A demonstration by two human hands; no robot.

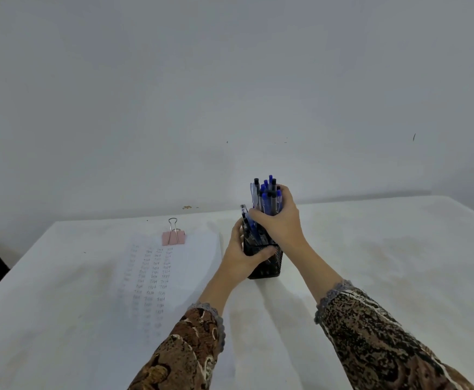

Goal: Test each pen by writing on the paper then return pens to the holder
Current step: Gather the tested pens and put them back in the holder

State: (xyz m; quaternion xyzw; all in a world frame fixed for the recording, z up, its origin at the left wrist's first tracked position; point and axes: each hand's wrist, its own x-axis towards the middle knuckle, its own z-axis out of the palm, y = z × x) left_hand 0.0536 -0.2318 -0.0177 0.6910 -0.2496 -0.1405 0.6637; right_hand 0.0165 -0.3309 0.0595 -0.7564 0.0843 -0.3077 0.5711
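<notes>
1. Just right of centre in the frame, a black mesh holder [269,264] stands upright on the white table [385,263]. The left hand [240,256] grips it from the left side with the thumb laid across the front mesh, likely to pin it down so it cannot tip or slide.
2. Directly above it, the right hand [282,222] is curled round a bundle of pens [266,192]. Blue and dark caps stick up past the fingers. Taking the lot in one grasp keeps them together and parallel.
3. The lower ends of the bundle run down to the holder's mouth. Both hands cover that spot, so I cannot tell whether the pens are fully seated or partly lifted.
4. At the holder's left rim, a few loose pens [245,220] lean outward between the two hands, outside the bundle.
5. Left of centre, the paper [173,277] lies flat near the holder, with columns of small test marks running down it. A pink binder clip [173,238] bites its far edge, presumably keeping the sheets together.
6. With the columns this full, testing looks well along. The grasp reads as settling the pens into the holder.
</notes>
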